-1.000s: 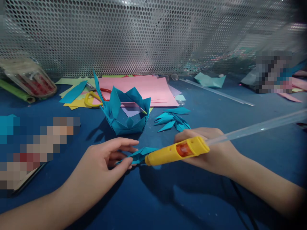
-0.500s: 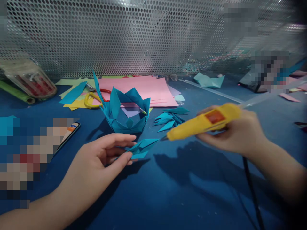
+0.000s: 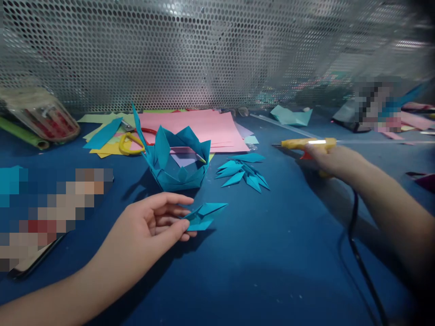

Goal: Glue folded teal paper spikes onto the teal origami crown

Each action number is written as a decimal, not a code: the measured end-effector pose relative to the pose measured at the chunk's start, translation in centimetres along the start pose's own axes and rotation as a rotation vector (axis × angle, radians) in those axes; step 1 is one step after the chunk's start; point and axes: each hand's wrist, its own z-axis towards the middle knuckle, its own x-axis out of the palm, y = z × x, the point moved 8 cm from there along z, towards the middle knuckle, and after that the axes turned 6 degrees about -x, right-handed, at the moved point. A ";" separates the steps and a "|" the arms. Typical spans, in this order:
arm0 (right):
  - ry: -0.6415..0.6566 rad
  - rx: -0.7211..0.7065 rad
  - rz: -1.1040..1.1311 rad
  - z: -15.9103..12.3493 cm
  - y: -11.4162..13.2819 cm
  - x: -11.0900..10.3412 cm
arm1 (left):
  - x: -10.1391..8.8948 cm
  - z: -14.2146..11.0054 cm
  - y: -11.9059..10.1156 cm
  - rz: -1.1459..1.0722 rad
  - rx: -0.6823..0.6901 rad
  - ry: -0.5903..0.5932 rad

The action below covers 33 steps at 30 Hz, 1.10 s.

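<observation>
My left hand (image 3: 149, 222) pinches a folded blue paper piece (image 3: 205, 218) between thumb and fingers, just above the table. Away to the right, my right hand (image 3: 335, 158) is closed around a yellow glue gun (image 3: 295, 144), its metal tip pointing left and a clear glue stick (image 3: 380, 142) jutting from the back. Behind my left hand stands a blue folded-paper bowl shape (image 3: 180, 179) with pointed petals. Several folded blue paper pieces (image 3: 243, 170) lie in a small pile to its right.
Pink paper sheets (image 3: 193, 127) and scissors with a yellow handle (image 3: 131, 144) lie behind the bowl shape. A jar (image 3: 50, 117) and a green roll (image 3: 23, 132) rest at far left, near a phone (image 3: 37, 258). The black cord (image 3: 355, 235) trails at right. Perforated metal (image 3: 204, 54) closes the back.
My right hand has drawn the glue gun away from the folded blue paper piece, moving right and back, and turned it level. My left hand keeps its pinch in nearly the same place.
</observation>
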 end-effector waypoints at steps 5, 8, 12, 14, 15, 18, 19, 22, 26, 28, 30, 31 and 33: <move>-0.041 0.062 0.021 -0.4 -1.0 -0.1 | 0.4 -0.5 -0.6 0.009 -0.024 -0.022; -0.156 0.073 0.076 -1.5 -1.1 -2.3 | 0.5 -0.9 -1.1 0.004 -0.018 -0.057; -0.405 -0.063 0.217 -4.4 2.1 -5.4 | 0.5 -0.7 -1.0 -0.018 -0.013 -0.041; -0.524 -0.256 0.298 -7.2 5.7 -6.4 | 0.4 -0.4 -0.7 -0.021 -0.020 -0.017; -0.584 -0.413 0.344 -9.1 7.9 -6.9 | 0.4 -0.2 -0.5 -0.025 -0.022 -0.005; -0.829 -1.228 0.465 -18.4 14.7 -7.9 | 0.3 0.3 -0.1 -0.057 -0.019 0.008; -0.813 -1.364 0.429 -20.6 16.1 -7.4 | 0.3 0.4 0.0 -0.068 -0.021 0.015; -0.751 -1.457 0.487 -23.7 17.8 -6.8 | 0.7 0.3 0.1 -0.091 -0.030 0.045; -0.641 -1.332 0.610 -23.2 18.1 -6.3 | 1.3 -0.1 0.0 -0.113 -0.017 0.092; -0.619 -1.324 0.671 -22.9 18.1 -6.2 | 1.4 -0.2 0.0 -0.104 -0.021 0.106; -0.602 -1.344 0.723 -22.8 18.2 -6.0 | 1.6 -0.2 0.3 -0.089 -0.033 0.122; -0.586 -1.352 0.751 -22.8 18.2 -6.0 | 1.6 -0.2 0.4 -0.086 -0.038 0.127; -0.521 -1.327 0.830 -22.6 18.3 -5.8 | 1.7 -0.1 0.5 -0.085 -0.042 0.137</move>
